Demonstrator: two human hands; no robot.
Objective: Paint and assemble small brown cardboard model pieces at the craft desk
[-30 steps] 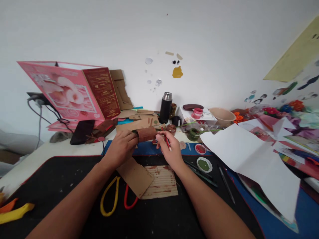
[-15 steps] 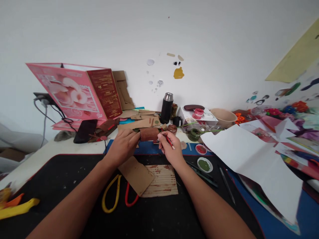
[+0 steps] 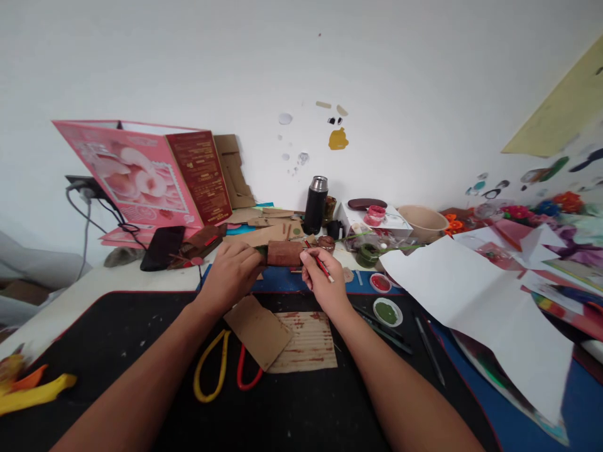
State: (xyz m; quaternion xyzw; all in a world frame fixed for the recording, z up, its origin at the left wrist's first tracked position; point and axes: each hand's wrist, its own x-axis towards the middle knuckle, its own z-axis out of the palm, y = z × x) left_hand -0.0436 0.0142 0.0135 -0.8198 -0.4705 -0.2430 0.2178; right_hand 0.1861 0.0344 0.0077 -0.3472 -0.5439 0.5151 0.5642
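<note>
A small brown painted piece [image 3: 285, 253], apparently cardboard, is held level between my hands above the back edge of the black mat. My left hand [image 3: 234, 270] is closed on its left end, where a bit of dark green shows. In my right hand [image 3: 322, 271] is pinched a thin paintbrush [image 3: 325, 270] with a red and black handle, pale at its end. The right fingertips touch the brown piece's right end. Below the hands lie a plain cardboard piece [image 3: 259, 333] and a corrugated one [image 3: 311, 342] with brown smears, beside yellow-and-red scissor handles [image 3: 211, 367].
Green paint [image 3: 387, 312] and red paint [image 3: 380, 283] sit in lids at the right. Behind stand a black thermos [image 3: 316, 206], a green jar [image 3: 367, 255] and a beige bowl [image 3: 423, 223]. White paper [image 3: 480, 314] spreads over the right side; a pink box [image 3: 136, 176] stands left.
The brown piece has turned slightly, showing more of its face. Both hands keep their hold and have barely shifted.
</note>
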